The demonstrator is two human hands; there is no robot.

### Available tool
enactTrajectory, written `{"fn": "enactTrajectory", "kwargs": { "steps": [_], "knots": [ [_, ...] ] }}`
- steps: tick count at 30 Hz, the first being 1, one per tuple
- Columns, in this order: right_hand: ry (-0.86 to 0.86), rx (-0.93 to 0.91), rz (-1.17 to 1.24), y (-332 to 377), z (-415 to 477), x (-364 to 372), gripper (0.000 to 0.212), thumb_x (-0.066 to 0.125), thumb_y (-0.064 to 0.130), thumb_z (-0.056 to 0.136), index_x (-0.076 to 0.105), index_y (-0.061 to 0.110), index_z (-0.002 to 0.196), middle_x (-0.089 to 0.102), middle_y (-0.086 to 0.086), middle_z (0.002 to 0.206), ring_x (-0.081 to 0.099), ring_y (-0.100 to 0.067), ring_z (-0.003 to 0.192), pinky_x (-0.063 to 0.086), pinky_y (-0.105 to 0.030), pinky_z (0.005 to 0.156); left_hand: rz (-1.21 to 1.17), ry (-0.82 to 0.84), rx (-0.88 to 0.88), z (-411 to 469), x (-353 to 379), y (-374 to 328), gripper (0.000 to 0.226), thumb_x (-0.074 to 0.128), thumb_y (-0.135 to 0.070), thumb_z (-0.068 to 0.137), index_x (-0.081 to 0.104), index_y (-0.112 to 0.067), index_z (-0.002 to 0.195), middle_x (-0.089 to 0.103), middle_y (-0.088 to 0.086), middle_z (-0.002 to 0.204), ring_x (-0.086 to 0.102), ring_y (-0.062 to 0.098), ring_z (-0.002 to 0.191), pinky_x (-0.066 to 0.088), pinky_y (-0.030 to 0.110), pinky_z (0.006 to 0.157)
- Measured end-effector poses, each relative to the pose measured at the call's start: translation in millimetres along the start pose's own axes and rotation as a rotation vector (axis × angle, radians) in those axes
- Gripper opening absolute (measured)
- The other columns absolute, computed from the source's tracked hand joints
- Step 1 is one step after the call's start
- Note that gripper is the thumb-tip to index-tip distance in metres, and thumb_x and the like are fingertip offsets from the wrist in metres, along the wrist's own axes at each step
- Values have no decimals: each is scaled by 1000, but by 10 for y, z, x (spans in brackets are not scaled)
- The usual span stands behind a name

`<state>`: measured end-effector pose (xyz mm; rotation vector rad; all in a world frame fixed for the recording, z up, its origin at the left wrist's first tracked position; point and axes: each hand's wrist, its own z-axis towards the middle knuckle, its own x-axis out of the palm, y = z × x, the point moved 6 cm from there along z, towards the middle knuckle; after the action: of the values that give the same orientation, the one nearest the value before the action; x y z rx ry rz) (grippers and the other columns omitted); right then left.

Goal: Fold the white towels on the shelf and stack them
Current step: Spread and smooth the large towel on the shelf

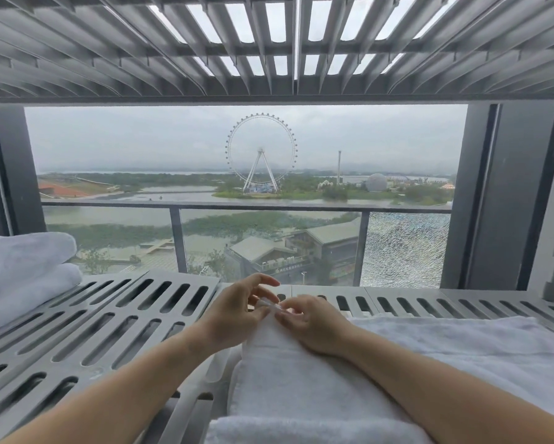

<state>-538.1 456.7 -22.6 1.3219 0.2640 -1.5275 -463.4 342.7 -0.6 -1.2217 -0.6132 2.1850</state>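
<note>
A white towel (301,376) is laid on the shelf (109,322). Its far end is pinched by fingers (296,304) of the left hand (234,315) and right hand (315,326). A fold is likely being started; next, that end should be drawn back evenly.

No text can be read: the only lettering, a pale sign (289,269) on the grey-roofed building (269,251) below the Ferris wheel (262,155), is too small and blurred to make out.
</note>
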Motion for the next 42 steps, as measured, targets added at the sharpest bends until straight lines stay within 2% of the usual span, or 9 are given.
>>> {"fn": "enactTrajectory", "kwargs": {
  "steps": [2,8,12,17,23,28,31,33,42],
  "knots": [
    [30,3,-47,-26,0,-25,27,50,41,90,64,20,102,63,-4,106,55,-19,98,38,-27,77,115,18,57,-12,7,-29,34,58,-7,86,56,-33,109,66,-16,93,62,-1,83,48,14,78],
    [-50,-122,-208,44,-24,-109,29,51,35,92,62,9,100,55,-11,105,54,-27,98,38,-31,84,406,20,206,5,51,-101,38,48,-4,90,54,-11,127,62,5,120,57,19,111,39,18,93],
    [-45,-229,-418,56,-25,-155,35,43,38,95,59,7,95,58,-13,105,52,-27,98,36,-33,85,444,62,157,39,14,-26,31,44,-5,93,62,-12,118,62,7,114,57,21,106,41,25,94],
    [56,-229,-395,-59,-96,-193,33,34,38,98,49,10,87,64,-16,93,58,-34,83,42,-38,69,497,111,129,60,-9,45,31,41,-6,94,63,-10,116,62,8,115,54,18,107,33,13,88],
    [46,-247,-415,-4,-111,-187,31,30,31,100,49,7,92,63,-19,97,59,-35,88,35,-35,70,697,215,208,-14,182,-121,29,32,-12,95,52,-19,115,55,1,115,50,20,108,43,37,92],
    [-45,-261,-432,-20,-179,-349,32,35,32,99,53,7,90,66,-18,95,60,-36,86,33,-34,66,741,167,336,-21,264,-236,25,29,-25,100,50,-13,106,56,3,108,51,19,101,42,29,83],
    [45,-255,-544,-124,-276,-415,35,36,41,97,50,9,91,65,-18,96,60,-35,86,37,-35,66,696,185,298,9,195,-147,23,28,-24,100,46,-13,91,57,6,100,51,20,94,33,22,77],
    [106,-204,-594,-245,-361,-488,37,34,44,96,48,10,94,64,-17,100,59,-34,89,40,-36,69,707,200,254,31,174,-87,23,27,-24,100,42,-16,85,56,5,97,51,21,91,36,26,79],
    [54,-174,-642,-326,-486,-557,31,28,29,100,48,5,102,64,-19,103,62,-34,92,45,-39,74,814,304,320,145,677,-503,26,29,-30,98,46,-12,105,56,8,112,51,26,106,38,36,93]
  ]
}}
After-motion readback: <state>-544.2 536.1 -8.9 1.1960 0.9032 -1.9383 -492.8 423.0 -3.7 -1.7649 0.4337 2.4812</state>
